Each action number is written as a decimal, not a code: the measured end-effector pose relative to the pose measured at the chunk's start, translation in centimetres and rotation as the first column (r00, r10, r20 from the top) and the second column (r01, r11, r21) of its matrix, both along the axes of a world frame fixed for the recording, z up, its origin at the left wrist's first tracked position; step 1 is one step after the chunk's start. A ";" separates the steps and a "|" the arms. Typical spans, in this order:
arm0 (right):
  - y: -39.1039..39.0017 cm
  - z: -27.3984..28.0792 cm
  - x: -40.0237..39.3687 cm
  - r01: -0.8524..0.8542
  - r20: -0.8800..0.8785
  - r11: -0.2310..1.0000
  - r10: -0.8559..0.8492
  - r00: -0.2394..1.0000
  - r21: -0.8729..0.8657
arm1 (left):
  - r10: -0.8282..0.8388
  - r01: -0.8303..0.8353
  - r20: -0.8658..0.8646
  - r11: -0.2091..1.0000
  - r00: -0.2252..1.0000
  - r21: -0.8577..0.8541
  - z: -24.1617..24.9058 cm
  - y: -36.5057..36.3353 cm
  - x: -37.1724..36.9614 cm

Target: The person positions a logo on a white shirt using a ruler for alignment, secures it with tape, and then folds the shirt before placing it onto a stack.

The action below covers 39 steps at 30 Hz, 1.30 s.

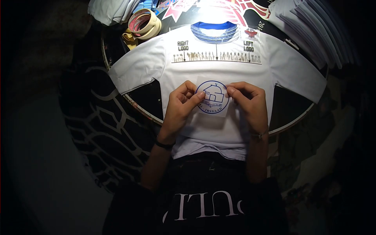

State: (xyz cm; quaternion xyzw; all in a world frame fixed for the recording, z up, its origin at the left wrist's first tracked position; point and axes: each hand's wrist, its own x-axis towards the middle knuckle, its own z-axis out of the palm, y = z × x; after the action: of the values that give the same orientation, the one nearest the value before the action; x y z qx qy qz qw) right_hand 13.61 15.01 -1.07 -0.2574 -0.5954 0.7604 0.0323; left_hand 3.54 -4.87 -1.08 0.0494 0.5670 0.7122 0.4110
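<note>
Between both hands is a clear logo transfer sheet with a round blue emblem of a domed building and the letters "AL-IRSYAAD". My left hand pinches its left edge with thumb and forefinger. At its upper right edge, my right hand pinches it the same way. Beneath lies a white long-sleeved shirt with a blue collar, spread flat with its sleeves out to the sides. Across its chest rests a clear ruler template marked "RIGHT LOGO" and "LEFT LOGO". A small red emblem shows near the upper right of the template.
Rolls of masking tape sit at the upper left of the round dark table. Folded white cloth lies beyond them. A stack of white garments stands at the upper right. Bright light falls on the far middle.
</note>
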 end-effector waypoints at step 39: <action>-0.8 -2.2 0.0 0.161 -0.084 0.970 -0.178 0.980 -0.184 | -0.021 -0.030 -0.246 0.979 0.969 -0.202 -0.2 2.8 1.4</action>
State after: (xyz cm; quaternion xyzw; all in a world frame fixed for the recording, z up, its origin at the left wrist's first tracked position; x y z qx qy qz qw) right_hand 13.64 14.23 -3.25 -0.2709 -0.4990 0.8166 0.1039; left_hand 4.98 -2.03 -1.33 0.0938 0.6840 0.6393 0.3385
